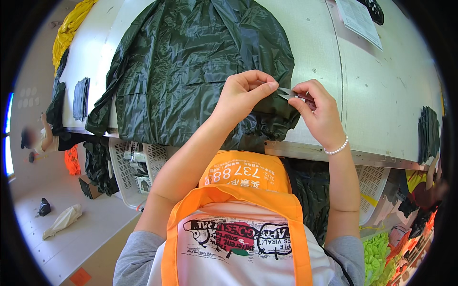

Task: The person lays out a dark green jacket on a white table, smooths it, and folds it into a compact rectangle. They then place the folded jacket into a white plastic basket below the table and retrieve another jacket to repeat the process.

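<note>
Head view: a dark green rain jacket point(191, 71) is spread flat on a white worktable point(381, 95), its gathered elastic cuff point(272, 121) lying at the near edge, just in front of the person. The left hand point(243, 95) is pinched, thumb against forefinger, on a small bit of the fabric beside the cuff, and the fabric is lifted slightly off the table. The right hand point(317, 112) is closed around small metal thread snips point(288, 94), whose blades point left and meet the left fingertips; whether the blades are open or shut cannot be told. Trimming a loose thread appears to be the step in hand. It is judged best done with the thread pulled taut and held clear of the cloth by the left pinch, the blade tips laid close to the seam yet kept off the thin waterproof shell, which would be nicked easily. The fingertips should be kept behind the cutting line, and a single clean snip is preferable to sawing. A printed paper sheet point(360, 19) lies at the far right of the table, and stacks of folded dark pieces point(81, 97) rest at the left, well apart from the work.
</note>
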Available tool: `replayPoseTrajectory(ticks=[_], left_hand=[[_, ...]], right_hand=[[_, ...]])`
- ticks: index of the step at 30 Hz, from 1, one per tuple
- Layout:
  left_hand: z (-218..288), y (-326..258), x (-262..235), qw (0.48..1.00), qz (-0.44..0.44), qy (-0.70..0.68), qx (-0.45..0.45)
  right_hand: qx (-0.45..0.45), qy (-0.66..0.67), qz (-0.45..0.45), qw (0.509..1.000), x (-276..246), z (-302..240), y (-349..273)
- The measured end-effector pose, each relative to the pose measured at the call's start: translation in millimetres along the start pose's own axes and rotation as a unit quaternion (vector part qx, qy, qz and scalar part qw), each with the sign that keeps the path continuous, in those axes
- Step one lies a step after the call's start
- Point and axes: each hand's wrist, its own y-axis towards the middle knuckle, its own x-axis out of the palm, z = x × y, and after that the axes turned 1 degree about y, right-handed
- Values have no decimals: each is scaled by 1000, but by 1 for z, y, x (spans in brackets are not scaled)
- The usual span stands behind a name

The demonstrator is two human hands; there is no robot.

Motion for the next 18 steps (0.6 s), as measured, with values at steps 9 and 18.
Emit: replayPoseTrajectory(ticks=[9, 18], left_hand=[[1, 1, 0, 1000, -9, 27, -6], [0, 0, -15, 995, -6, -97, 16]], right_hand=[[26, -14, -23, 999, 0, -1, 1], [109, 156, -143, 971, -17, 30, -6]])
